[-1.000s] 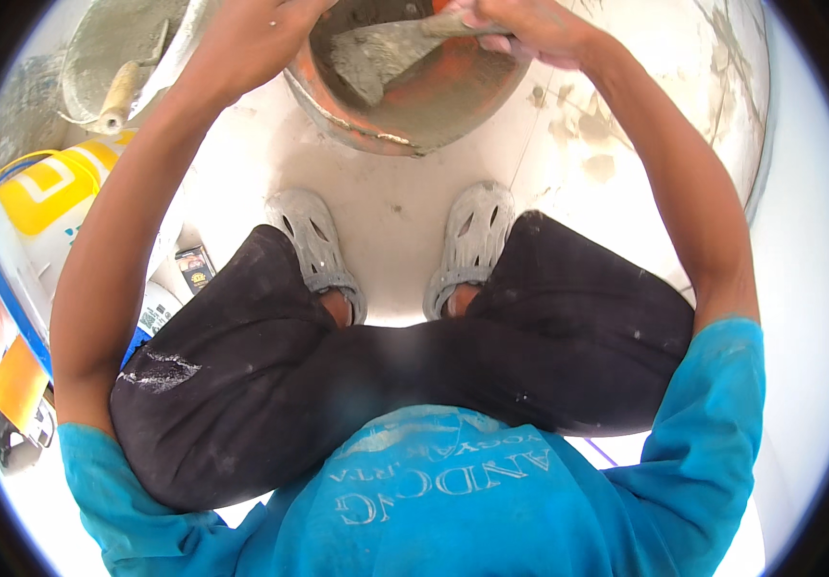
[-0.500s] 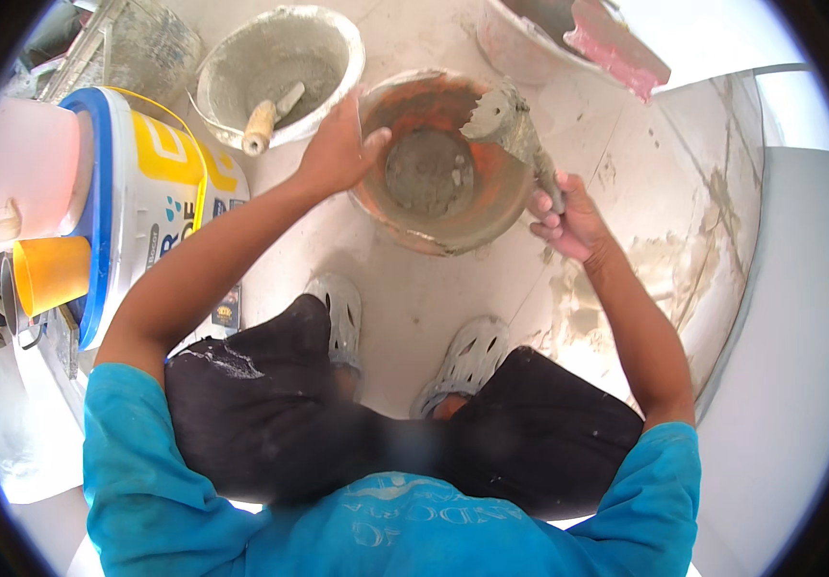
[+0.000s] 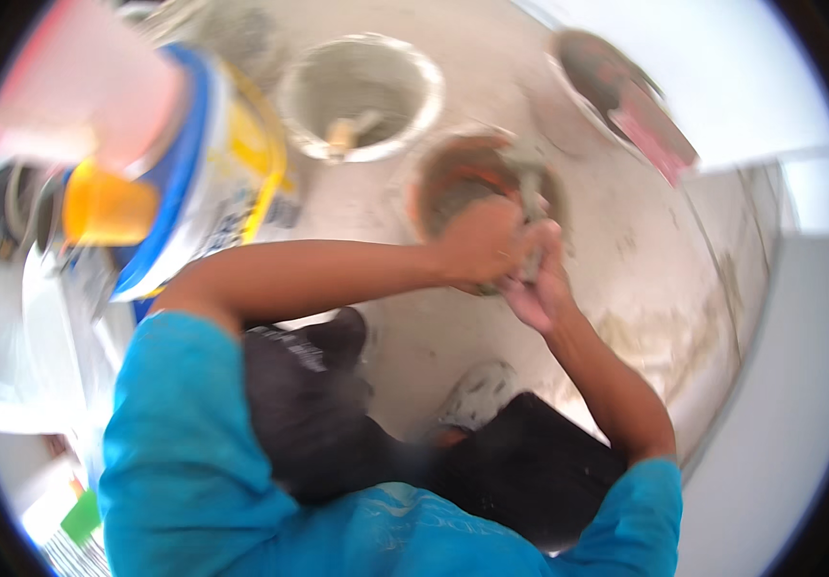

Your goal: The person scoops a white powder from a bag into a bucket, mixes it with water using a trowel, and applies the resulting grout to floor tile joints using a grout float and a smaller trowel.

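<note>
Both hands meet over the orange bowl [image 3: 453, 173] on the floor, centre-far. Left hand [image 3: 480, 242] sits clenched at the bowl's near rim; right hand [image 3: 535, 284] grips the trowel [image 3: 528, 192], blade in the grey mix. Blurry, so finger detail unclear. White bucket [image 3: 357, 96] w/ a tool sits far-left of bowl; blue-yellow tub [image 3: 208, 183] further left.
</note>
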### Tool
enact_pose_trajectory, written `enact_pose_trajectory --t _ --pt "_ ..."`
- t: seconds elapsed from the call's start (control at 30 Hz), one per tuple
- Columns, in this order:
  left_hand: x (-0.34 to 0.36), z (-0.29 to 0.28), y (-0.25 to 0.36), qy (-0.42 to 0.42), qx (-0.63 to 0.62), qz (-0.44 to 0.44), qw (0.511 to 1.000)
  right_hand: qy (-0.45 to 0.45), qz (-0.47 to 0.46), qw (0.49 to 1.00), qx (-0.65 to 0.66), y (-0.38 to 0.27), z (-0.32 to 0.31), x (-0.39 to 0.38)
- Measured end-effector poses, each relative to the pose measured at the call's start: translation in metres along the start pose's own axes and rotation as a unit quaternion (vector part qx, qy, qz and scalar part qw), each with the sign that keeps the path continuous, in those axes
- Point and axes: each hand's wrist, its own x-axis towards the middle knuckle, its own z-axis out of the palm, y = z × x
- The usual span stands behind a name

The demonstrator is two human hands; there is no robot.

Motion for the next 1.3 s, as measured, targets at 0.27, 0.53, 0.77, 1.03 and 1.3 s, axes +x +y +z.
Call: enact_pose_trajectory --t 0.27,0.53,0.77,1.03,1.3 --pt "-0.082 -0.051 -0.003 0.066 -0.084 0.034 0.994 0.142 -0.14 0.714 -0.671 0.002 0.08 -0.043" --pt "-0.084 -0.029 -0.033 0.181 0.014 0.364 0.914 -0.254 -0.511 0.355 -0.74 0.071 0.367 -0.051" --pt "-0.158 -0.073 0.009 0.046 -0.035 0.171 0.983 -0.421 -0.649 0.232 -0.59 0.234 0.498 0.015" --pt "-0.183 -0.097 0.011 0.024 -0.094 0.113 0.989 -0.402 -0.601 0.215 -0.656 0.291 0.516 0.03" --pt "-0.182 -0.112 0.009 0.0 -0.157 0.063 0.986 -0.41 -0.557 0.518 -0.503 0.218 0.517 0.008"
